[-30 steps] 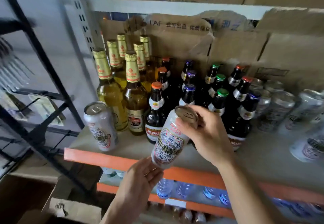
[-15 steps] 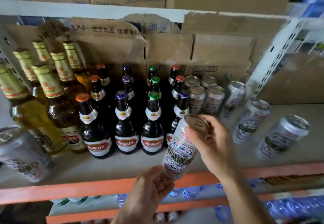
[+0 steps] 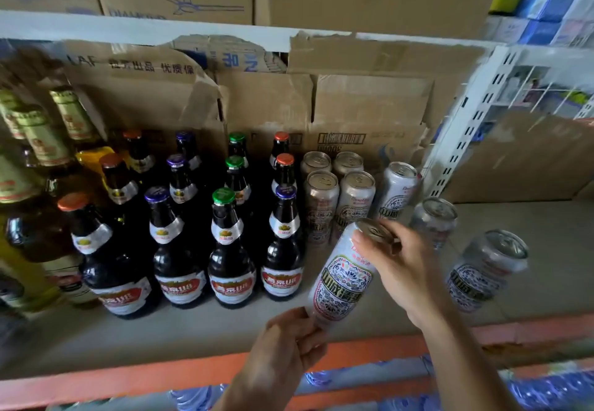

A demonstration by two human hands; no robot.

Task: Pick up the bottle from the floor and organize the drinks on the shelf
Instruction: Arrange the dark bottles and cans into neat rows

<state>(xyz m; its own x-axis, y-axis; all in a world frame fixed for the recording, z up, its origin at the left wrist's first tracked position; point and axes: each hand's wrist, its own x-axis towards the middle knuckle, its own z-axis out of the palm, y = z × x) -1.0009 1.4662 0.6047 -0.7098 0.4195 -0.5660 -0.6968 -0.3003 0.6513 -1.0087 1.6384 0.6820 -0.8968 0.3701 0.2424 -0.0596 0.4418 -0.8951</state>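
Right hand (image 3: 408, 272) grips the top of a tilted white patterned metal can (image 3: 344, 285); left hand (image 3: 283, 346) pinches its base; capped dark glass bottles (image 3: 231, 250) stand left of it.

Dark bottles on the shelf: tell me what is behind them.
Cardboard boxes stand behind the dark bottles, along the back of the shelf. The bottles cover the boxes' lower parts, so anything down there cannot be seen.

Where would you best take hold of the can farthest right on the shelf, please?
Probably round its cylindrical body, from the front or right: the rightmost can stands apart, with bare shelf on that side and a neighbouring can to its left.
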